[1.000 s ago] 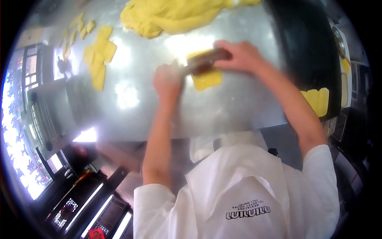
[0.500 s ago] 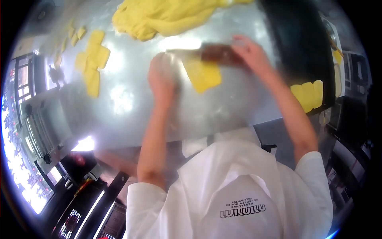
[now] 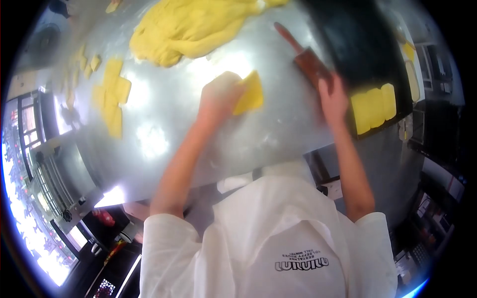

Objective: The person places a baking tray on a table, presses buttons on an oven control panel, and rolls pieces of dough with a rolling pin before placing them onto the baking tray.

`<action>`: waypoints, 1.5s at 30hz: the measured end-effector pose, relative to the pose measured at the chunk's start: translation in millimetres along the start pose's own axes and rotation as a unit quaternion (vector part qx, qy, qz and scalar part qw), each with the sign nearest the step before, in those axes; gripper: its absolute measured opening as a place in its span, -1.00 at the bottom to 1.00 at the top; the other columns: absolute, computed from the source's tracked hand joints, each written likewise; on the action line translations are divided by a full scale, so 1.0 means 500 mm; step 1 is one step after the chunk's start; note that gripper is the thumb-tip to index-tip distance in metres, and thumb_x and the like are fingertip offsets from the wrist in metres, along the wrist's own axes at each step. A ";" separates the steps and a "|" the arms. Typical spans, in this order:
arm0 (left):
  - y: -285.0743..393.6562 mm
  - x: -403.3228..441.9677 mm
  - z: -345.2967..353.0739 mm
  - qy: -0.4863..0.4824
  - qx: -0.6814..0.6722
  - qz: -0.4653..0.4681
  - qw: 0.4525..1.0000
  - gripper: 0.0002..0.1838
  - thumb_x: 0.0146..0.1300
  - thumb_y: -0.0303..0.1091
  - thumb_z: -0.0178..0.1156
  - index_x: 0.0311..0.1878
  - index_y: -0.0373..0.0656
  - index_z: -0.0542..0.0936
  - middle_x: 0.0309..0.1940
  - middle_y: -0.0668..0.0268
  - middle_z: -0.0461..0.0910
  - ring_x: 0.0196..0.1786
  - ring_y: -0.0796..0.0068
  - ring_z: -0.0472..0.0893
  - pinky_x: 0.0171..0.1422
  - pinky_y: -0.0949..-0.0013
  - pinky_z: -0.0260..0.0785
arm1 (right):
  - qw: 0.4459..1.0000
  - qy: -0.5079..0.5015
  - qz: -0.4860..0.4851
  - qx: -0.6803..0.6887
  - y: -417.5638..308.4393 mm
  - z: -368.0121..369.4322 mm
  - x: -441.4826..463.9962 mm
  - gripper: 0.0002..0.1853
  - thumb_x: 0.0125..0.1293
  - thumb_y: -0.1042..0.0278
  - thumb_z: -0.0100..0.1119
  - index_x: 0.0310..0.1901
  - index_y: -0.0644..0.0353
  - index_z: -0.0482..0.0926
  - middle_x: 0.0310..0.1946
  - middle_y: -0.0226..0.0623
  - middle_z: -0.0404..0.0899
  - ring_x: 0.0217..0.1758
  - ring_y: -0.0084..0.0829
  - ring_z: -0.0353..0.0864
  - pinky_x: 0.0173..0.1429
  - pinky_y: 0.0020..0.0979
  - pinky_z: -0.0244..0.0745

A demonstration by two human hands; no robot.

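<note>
My left hand is closed on the near edge of a flat yellow dough sheet over the metal table. Part of that sheet is hidden behind my fingers. Off to the right, my right hand is closed around the lower end of a brown wooden rolling pin. The pin slants, its thin far handle pointing up and left. My right fingers are slightly blurred.
A large yellow dough mass lies at the table's far side. Cut dough pieces overlap at left, near smaller scraps. A black tray on the right holds a row of flat dough pieces at its near end.
The rolling pin has moved right, off the dough sheet, and turned from crosswise to slanted, with my right hand at its near end. My left hand has come onto the sheet.
</note>
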State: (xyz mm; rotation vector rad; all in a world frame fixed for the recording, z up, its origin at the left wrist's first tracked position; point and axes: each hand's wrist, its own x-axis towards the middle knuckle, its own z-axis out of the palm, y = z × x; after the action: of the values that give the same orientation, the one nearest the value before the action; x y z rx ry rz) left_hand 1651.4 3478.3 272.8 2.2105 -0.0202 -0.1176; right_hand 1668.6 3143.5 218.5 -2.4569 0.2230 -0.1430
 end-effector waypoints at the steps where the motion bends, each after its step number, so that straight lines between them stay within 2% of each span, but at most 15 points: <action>1: 0.034 -0.014 -0.010 0.001 0.013 0.052 0.999 -0.74 0.17 -0.43 0.45 -0.10 -0.24 0.65 -0.14 0.06 0.71 -0.15 0.05 0.70 -0.04 0.19 0.56 | 1.000 0.006 0.002 -0.006 -0.002 -0.001 0.000 -0.44 0.44 -0.17 0.19 0.34 -0.04 0.49 -0.03 -0.07 0.74 0.04 -0.01 0.74 0.16 -0.16 0.57; 4: 0.080 -0.064 -0.005 0.036 0.053 0.254 0.965 -0.70 0.11 -0.55 0.45 -0.07 -0.23 0.64 -0.09 0.10 0.70 -0.10 0.01 0.68 0.02 0.15 0.55 | 1.000 0.014 0.007 -0.016 -0.004 0.003 -0.007 -0.44 0.42 -0.15 0.22 0.33 -0.06 0.50 -0.04 -0.07 0.74 0.02 0.01 0.73 0.14 -0.14 0.57; 8: 0.016 -0.100 0.068 -0.037 0.067 0.234 0.969 -0.55 0.05 -0.52 0.51 0.04 -0.21 0.63 0.00 0.08 0.65 0.07 -0.07 0.63 0.12 0.12 0.52 | 0.999 0.040 -0.014 -0.008 0.002 0.010 -0.010 -0.44 0.40 -0.14 0.26 0.32 -0.06 0.50 -0.06 -0.07 0.75 0.01 0.03 0.73 0.12 -0.12 0.58; 11: -0.028 -0.092 0.087 0.009 0.060 0.242 0.968 -0.44 0.04 -0.48 0.53 0.17 -0.19 0.61 0.00 0.07 0.65 0.08 -0.06 0.60 0.17 0.10 0.50 | 0.998 0.049 -0.035 -0.014 0.009 0.019 -0.013 -0.43 0.39 -0.15 0.26 0.31 -0.05 0.50 -0.10 -0.09 0.76 -0.01 0.02 0.74 0.09 -0.12 0.59; 13: -0.049 -0.053 0.088 0.046 0.071 0.165 0.983 -0.36 0.05 -0.43 0.54 0.26 -0.17 0.58 0.03 0.09 0.65 0.12 -0.01 0.56 0.23 0.10 0.47 | 0.997 0.051 -0.048 -0.019 0.017 0.027 -0.014 -0.43 0.40 -0.16 0.24 0.31 -0.04 0.50 -0.12 -0.10 0.77 -0.02 0.00 0.75 0.07 -0.13 0.60; 17: -0.048 0.051 0.099 0.022 0.074 0.220 0.972 -0.38 0.09 -0.39 0.53 0.26 -0.18 0.57 0.04 0.17 0.65 0.18 0.05 0.51 0.30 0.11 0.41 | 0.996 0.056 -0.053 -0.034 0.018 0.031 -0.011 -0.43 0.40 -0.17 0.22 0.31 -0.03 0.51 -0.14 -0.12 0.78 -0.05 -0.02 0.77 0.06 -0.16 0.62; 21: -0.042 0.087 0.124 -0.069 0.104 0.211 0.969 -0.52 0.02 -0.33 0.54 0.05 -0.19 0.67 -0.07 0.17 0.64 0.05 0.02 0.55 0.21 0.08 0.42 | 0.997 0.051 -0.044 -0.050 0.008 0.029 -0.013 -0.42 0.40 -0.18 0.21 0.31 -0.04 0.50 -0.16 -0.14 0.78 -0.06 -0.02 0.77 0.06 -0.17 0.63; 24: -0.051 0.090 0.135 -0.041 0.086 0.220 0.971 -0.59 -0.01 -0.32 0.54 -0.06 -0.18 0.70 -0.12 0.16 0.63 -0.03 0.00 0.56 0.13 0.07 0.43 | 0.995 0.065 -0.057 -0.058 0.016 0.036 -0.015 -0.42 0.40 -0.18 0.21 0.32 -0.04 0.50 -0.16 -0.15 0.78 -0.07 -0.03 0.77 0.03 -0.15 0.63; 30: -0.046 0.076 0.118 -0.036 0.105 0.213 0.971 -0.62 0.23 -0.29 0.43 0.09 -0.19 0.69 0.12 0.16 0.64 0.11 0.08 0.61 0.28 0.11 0.44 | 0.997 0.025 -0.039 -0.055 0.013 0.029 -0.015 -0.39 0.39 -0.12 0.27 0.36 -0.01 0.46 -0.16 -0.17 0.76 -0.16 -0.08 0.77 -0.02 -0.23 0.63; 33: -0.056 0.041 0.082 0.038 -0.203 -0.018 0.978 -0.48 0.45 -0.19 0.25 0.38 -0.23 0.52 0.40 0.08 0.49 0.40 0.22 0.49 0.47 0.15 0.33 | 0.987 -0.016 0.032 0.158 -0.018 0.036 -0.063 -0.40 0.43 0.02 0.31 0.41 0.03 0.41 -0.06 -0.26 0.70 -0.26 -0.23 0.73 -0.08 -0.26 0.61; 34: -0.088 0.037 0.086 0.172 0.160 0.244 0.941 -0.48 0.38 -0.33 0.28 0.31 -0.45 0.48 0.42 -0.10 0.44 0.50 -0.02 0.40 0.59 0.10 0.21 | 0.972 -0.040 0.077 0.217 -0.023 0.046 -0.097 -0.41 0.45 0.10 0.30 0.43 0.05 0.39 -0.02 -0.30 0.66 -0.30 -0.35 0.67 -0.16 -0.32 0.58; 36: -0.008 0.017 0.072 0.105 0.019 -0.016 0.994 -0.45 0.49 -0.30 0.13 0.42 -0.45 0.39 0.49 -0.11 0.35 0.57 0.00 0.31 0.64 0.12 0.11 | 0.919 -0.069 0.171 0.349 -0.064 0.063 -0.162 -0.41 0.48 0.21 0.28 0.47 0.07 0.33 -0.07 -0.40 0.61 -0.40 -0.55 0.55 -0.32 -0.46 0.48; 38: 0.020 0.004 0.087 0.084 -0.118 -0.132 0.981 -0.42 0.56 -0.27 0.02 0.49 -0.45 0.29 0.54 -0.10 0.27 0.61 0.03 0.24 0.68 0.13 0.03 | 0.861 -0.092 0.242 0.438 -0.130 0.088 -0.196 -0.39 0.50 0.24 0.26 0.49 0.06 0.29 -0.18 -0.46 0.56 -0.47 -0.67 0.44 -0.42 -0.56 0.37; 43: -0.019 -0.024 0.168 0.155 -0.423 -0.024 0.892 -0.35 0.66 -0.20 -0.14 0.61 -0.43 0.02 0.63 -0.04 0.06 0.67 0.11 0.11 0.74 0.08 -0.10 | 0.785 -0.149 0.297 0.523 -0.197 0.082 -0.205 -0.36 0.51 0.25 0.25 0.53 0.03 0.22 -0.30 -0.53 0.48 -0.54 -0.74 0.33 -0.51 -0.60 0.25; 45: -0.031 -0.039 0.175 0.173 -0.472 -0.010 0.864 -0.33 0.68 -0.18 -0.18 0.63 -0.43 -0.03 0.65 -0.04 0.03 0.68 0.12 0.08 0.75 0.07 -0.13 | 0.795 -0.137 0.328 0.491 -0.181 0.065 -0.216 -0.37 0.52 0.25 0.24 0.52 0.03 0.22 -0.29 -0.53 0.48 -0.53 -0.75 0.34 -0.50 -0.62 0.25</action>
State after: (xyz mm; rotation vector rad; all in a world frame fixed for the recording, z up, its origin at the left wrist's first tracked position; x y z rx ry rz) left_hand 1623.7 3418.8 209.6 1.2156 0.2165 0.2250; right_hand 1579.3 3254.0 244.8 -1.2331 0.6641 0.3306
